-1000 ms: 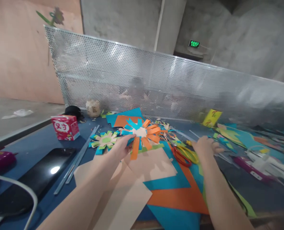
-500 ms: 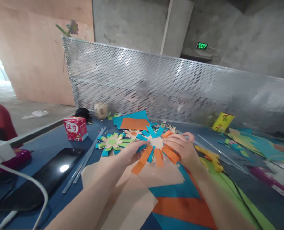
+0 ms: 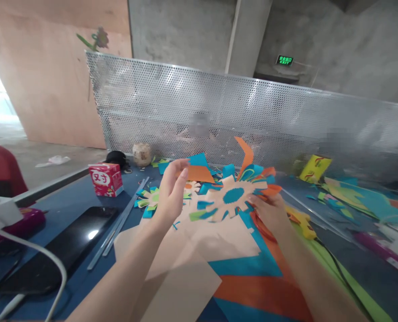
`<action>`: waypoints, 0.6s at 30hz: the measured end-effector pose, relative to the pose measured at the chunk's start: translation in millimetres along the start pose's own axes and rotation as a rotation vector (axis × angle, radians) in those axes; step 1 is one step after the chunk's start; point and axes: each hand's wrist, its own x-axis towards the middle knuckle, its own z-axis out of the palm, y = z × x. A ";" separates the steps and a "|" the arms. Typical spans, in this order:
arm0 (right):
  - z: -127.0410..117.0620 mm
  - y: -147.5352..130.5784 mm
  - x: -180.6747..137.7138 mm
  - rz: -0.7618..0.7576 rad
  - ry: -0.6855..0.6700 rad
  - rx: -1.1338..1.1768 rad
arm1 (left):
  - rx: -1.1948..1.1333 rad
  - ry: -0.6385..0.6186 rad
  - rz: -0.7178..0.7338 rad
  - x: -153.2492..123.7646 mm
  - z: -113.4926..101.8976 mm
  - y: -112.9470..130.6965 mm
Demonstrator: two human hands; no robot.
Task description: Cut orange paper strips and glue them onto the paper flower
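Flower (image 3: pixel 233 195): right of centre in the frame, raised above the sheets (image 3: pixel 205 241); its pale face and blue middle are turned to the viewer, orange and blue petals behind.
Right hand (image 3: pixel 268 208): thumb and fingers closed on the flower's right edge – a rim hold, probably chosen to leave face and petals uncrushed.
Left hand (image 3: pixel 174 192): centre of the frame, apart from the flower; thumb and fingers parted, slightly curled, with nothing seen between them. It is perhaps kept clear so the flower can be turned freely.
Finished-looking pair: a green-centred flower (image 3: pixel 154 197) and an orange-centred flower (image 3: pixel 190 185), left and behind – likely set aside from the working spot.
Glue gun (image 3: pixel 304 225): lower right, beside the right wrist, presumably for easy reach.
Scissors (image 3: pixel 265 229): red handles beneath the right hand; blades not visible.
Phone (image 3: pixel 58 250): lower left, lying flat.
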 end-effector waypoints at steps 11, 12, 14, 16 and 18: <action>-0.7 3.0 -14.9 0.296 -0.439 0.065 | 0.400 -0.102 0.664 -8.3 -2.6 22.4; -1.1 3.2 -14.7 0.281 -0.448 0.053 | 0.422 -0.105 0.656 -8.9 -2.3 22.5; -2.1 4.3 -13.6 0.252 -0.453 0.041 | 0.452 -0.098 0.629 -10.1 -2.2 22.8; -3.6 5.8 -12.4 0.239 -0.445 0.034 | 0.458 -0.083 0.588 -11.0 -2.5 23.4; -5.5 7.0 -11.2 0.239 -0.438 0.010 | 0.436 -0.085 0.546 -11.2 -2.5 23.8</action>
